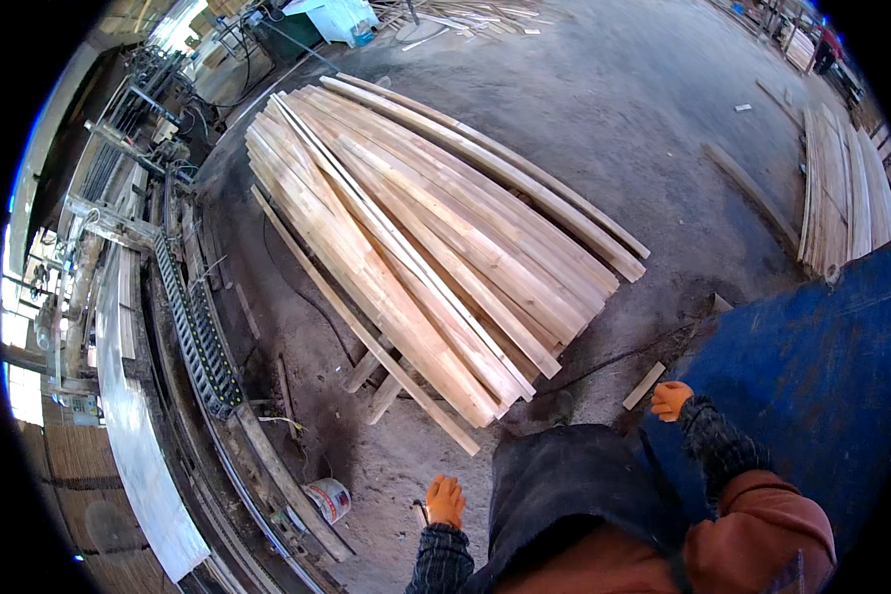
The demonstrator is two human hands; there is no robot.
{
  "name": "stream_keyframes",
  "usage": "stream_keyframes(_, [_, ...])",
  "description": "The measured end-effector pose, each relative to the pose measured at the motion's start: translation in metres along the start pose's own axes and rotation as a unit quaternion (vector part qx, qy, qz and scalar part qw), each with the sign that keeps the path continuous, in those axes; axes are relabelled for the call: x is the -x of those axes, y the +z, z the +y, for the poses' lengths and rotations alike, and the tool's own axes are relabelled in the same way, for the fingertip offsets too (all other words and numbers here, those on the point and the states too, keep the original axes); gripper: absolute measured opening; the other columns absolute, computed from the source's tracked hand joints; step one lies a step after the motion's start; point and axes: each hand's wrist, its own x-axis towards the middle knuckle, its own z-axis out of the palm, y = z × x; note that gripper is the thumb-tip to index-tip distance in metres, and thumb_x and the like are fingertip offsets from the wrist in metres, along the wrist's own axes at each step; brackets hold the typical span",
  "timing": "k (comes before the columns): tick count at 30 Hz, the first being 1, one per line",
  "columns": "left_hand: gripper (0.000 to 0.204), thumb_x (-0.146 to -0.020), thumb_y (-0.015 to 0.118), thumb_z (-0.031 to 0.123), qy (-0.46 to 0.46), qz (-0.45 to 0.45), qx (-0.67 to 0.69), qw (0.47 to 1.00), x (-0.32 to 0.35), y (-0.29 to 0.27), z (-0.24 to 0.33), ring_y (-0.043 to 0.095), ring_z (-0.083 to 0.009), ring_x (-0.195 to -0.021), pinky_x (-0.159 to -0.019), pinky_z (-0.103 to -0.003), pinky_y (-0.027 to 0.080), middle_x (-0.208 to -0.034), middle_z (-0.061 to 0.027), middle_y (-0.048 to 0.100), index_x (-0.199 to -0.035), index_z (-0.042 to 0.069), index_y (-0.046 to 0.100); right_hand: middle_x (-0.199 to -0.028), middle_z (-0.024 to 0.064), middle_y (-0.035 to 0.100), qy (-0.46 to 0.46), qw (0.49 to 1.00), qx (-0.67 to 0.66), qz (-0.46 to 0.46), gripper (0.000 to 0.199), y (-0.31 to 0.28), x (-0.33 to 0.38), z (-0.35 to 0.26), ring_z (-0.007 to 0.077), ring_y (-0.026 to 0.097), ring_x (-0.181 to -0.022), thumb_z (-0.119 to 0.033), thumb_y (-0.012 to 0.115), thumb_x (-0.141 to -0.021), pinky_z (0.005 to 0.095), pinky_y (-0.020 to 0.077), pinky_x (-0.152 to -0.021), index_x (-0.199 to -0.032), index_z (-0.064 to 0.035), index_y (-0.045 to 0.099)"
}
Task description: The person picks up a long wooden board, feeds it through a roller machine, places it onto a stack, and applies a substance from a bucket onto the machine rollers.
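- A second stack of pale boards (pixel 846 193) lies on the concrete floor (pixel 643 129) at far right.
- A long machine with a black cable chain (pixel 196 327) runs down the left side.
- A small white bucket (pixel 328 498) sits beside its rail.
- A blue sheet (pixel 812 346) covers the lower right.

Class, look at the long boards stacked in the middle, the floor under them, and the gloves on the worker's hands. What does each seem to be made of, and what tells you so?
Stacked boards: pale bare wood, apparently unfinished; grain streaks and sawn ends show. Floor: likely concrete, grey, dusty and matt, with scuffs. Gloves on the left hand and right hand: orange, probably rubber-coated fabric; the look leaves it open. Both hands hold nothing.
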Motion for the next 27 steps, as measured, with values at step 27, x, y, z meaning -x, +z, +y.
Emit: stream_keyframes(27, [0.015, -0.091, 0.063, 0.021, -0.117, -0.037, -0.078, 0.989, -0.134, 0.01, -0.019, 0.051, -0.0116, -0.063, -0.048, -0.026, 0.038, -0.083, 0.0002, 0.059, -0.103, 0.013, 0.059, -0.068, 0.0021, 0.053, 0.055, 0.975, 0.174, 0.124, 0.019, 0.165, -0.113, -0.034, 0.0138, 0.048, -0.052, -0.025, 0.062, -0.095, 0.0332, 0.0375, -0.045, -0.095, -0.0073, 0.058])
